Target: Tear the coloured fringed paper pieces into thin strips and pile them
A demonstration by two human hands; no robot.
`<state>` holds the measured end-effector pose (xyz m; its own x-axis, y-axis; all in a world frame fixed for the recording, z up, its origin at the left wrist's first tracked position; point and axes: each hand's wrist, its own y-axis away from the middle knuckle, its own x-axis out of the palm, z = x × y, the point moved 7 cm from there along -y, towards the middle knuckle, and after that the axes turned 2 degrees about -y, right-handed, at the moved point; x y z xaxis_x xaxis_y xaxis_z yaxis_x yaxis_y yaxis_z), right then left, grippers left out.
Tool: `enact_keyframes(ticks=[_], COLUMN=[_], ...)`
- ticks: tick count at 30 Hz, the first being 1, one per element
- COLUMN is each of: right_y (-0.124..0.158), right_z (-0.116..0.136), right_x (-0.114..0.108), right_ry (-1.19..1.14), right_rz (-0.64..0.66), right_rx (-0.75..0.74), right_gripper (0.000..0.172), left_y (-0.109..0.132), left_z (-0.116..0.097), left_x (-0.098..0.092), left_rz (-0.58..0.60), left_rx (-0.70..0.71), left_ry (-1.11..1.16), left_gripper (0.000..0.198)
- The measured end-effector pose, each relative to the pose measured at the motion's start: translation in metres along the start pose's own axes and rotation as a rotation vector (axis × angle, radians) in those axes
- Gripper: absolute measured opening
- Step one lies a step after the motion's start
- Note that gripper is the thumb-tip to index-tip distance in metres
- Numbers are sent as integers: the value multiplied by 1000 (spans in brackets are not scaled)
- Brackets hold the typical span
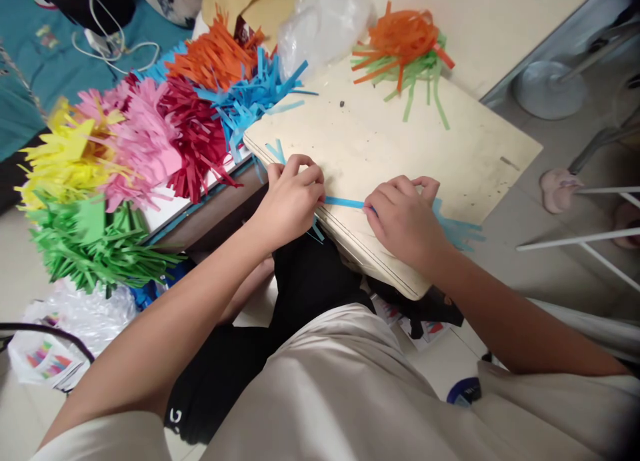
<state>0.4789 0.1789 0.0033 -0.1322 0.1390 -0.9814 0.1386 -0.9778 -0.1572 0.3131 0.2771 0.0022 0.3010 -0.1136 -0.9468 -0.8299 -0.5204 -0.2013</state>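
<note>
My left hand (293, 198) and my right hand (405, 218) both pinch a thin blue paper strip (345, 202) that stretches between them on the near edge of a pale wooden board (390, 141). More blue strip ends stick out under my right hand (457, 229) and beside my left hand (276, 152). Both hands have their fingers curled closed on the paper.
Piles of cut paper fringe lie to the left: yellow (65, 154), pink (135, 138), dark red (195, 134), green (95, 248), orange (215, 54), blue (250, 98). An orange and green bundle (405, 44) rests on the board's far end. A clear plastic bag (323, 21) sits behind.
</note>
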Motion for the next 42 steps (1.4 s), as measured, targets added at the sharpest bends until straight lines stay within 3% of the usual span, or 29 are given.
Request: enact_keyframes(ticks=[14, 22, 30, 35, 42], right_y=[-2, 0, -3, -15, -27], right_z=[-12, -21, -24, -35, -57], right_x=[9, 10, 6, 10, 22], right_ry=[-35, -34, -74, -149, -206], right_rz=[71, 56, 46, 110, 199], right_rx=[23, 44, 159, 277, 264], right_gripper=[23, 22, 22, 17, 18], left_y=[-2, -5, -12, -15, -27], left_z=[4, 5, 3, 9, 21], left_x=[-6, -5, -13, -10, -4], left_rz=[33, 35, 84, 70, 63], left_rx=[67, 20, -38, -68, -40], left_ry=[-5, -93, -159, -122, -21], left_gripper=[20, 24, 21, 18, 12])
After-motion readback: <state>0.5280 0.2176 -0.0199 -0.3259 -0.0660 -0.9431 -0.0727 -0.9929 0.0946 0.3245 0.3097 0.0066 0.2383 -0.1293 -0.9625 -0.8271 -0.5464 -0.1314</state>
